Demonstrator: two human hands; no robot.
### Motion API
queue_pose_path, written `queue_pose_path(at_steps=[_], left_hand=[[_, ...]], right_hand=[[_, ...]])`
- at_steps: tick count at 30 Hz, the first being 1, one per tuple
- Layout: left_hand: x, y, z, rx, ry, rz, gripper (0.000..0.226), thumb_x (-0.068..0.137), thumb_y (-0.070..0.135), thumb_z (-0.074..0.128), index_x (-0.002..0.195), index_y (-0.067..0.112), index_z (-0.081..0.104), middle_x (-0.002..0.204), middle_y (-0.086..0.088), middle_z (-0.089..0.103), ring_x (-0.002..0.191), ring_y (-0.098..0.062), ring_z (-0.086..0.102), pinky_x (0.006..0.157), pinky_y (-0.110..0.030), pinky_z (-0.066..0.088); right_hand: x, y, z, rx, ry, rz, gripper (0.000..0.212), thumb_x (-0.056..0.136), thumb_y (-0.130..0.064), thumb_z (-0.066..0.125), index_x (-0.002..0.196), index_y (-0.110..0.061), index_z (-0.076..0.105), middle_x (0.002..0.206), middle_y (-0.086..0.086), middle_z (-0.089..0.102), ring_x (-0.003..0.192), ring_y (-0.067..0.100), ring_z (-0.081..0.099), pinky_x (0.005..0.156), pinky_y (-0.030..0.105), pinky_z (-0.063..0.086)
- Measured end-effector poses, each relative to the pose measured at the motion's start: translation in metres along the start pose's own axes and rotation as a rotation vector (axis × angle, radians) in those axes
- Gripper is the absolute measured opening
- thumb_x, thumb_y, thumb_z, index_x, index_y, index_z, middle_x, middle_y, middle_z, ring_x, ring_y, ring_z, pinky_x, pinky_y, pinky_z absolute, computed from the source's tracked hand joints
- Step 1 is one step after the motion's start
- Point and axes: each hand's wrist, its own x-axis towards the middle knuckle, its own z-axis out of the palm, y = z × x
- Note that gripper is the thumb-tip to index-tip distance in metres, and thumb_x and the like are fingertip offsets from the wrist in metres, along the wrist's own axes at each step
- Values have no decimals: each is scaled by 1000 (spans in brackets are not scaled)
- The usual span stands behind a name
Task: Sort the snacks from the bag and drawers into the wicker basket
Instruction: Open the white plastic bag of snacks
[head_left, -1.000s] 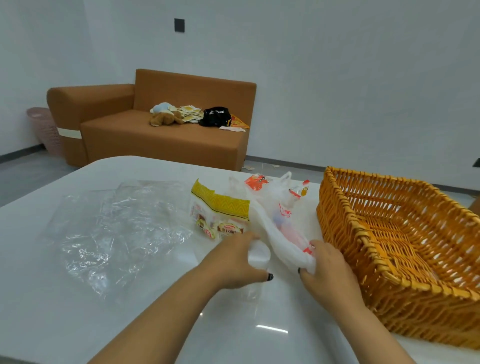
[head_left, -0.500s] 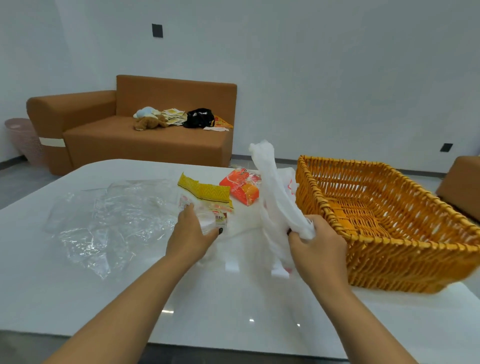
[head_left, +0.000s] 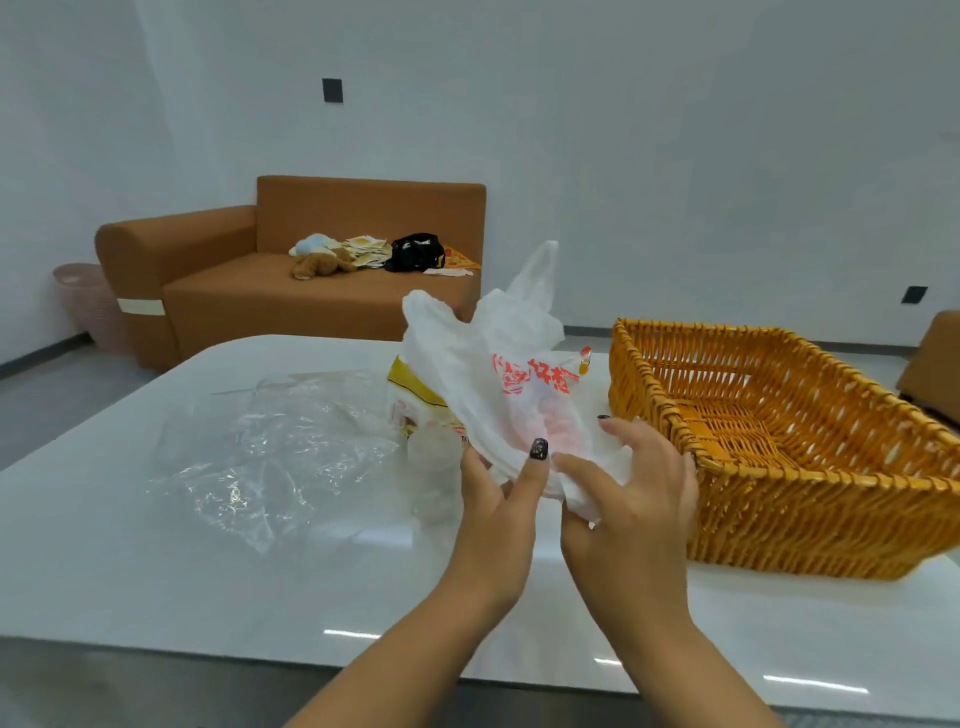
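here, wicker basket (head_left: 769, 415) holds nothing.

Snack packet (head_left: 415, 395) half behind the white bag (head_left: 483, 374), wicker basket (head_left: 727, 467) cut off at right edge

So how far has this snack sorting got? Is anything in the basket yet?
Barely begun. The wicker basket looks empty. Both hands, left hand and right hand, hold the white plastic bag above the table. The yellow snack packet lies behind it, unsorted. No drawers are in view.
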Motion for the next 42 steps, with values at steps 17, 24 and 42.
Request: queue_pose_path(at_steps=[17, 24, 42], left_hand=[[48, 25, -80, 913, 201, 742, 47, 93, 9, 62, 137, 24, 54, 121, 2, 65, 94, -22, 65, 78, -29, 53], [40, 20, -60, 1196, -28, 1068, 49, 72, 9, 85, 118, 12, 69, 110, -4, 73, 82, -24, 73, 59, -36, 62], [22, 41, -68, 125, -212, 444, 67, 78, 44, 73, 136, 36, 43, 123, 30, 59, 129, 5, 47, 94, -7, 39]], right_hand=[[20, -7, -19, 107, -86, -220, 73, 75, -5, 69, 142, -13, 42, 146, 15, 39, 140, 29, 32, 115, 40, 28], [24, -4, 3, -265, -155, -307, 82, 65, -11, 85, 138, -25, 49, 155, 12, 31, 147, 37, 15, 113, 60, -2], [62, -28, -67, 692, -80, 331, 13, 83, -14, 72, 76, -25, 70, 70, -5, 68, 65, 12, 62, 58, 31, 55]])
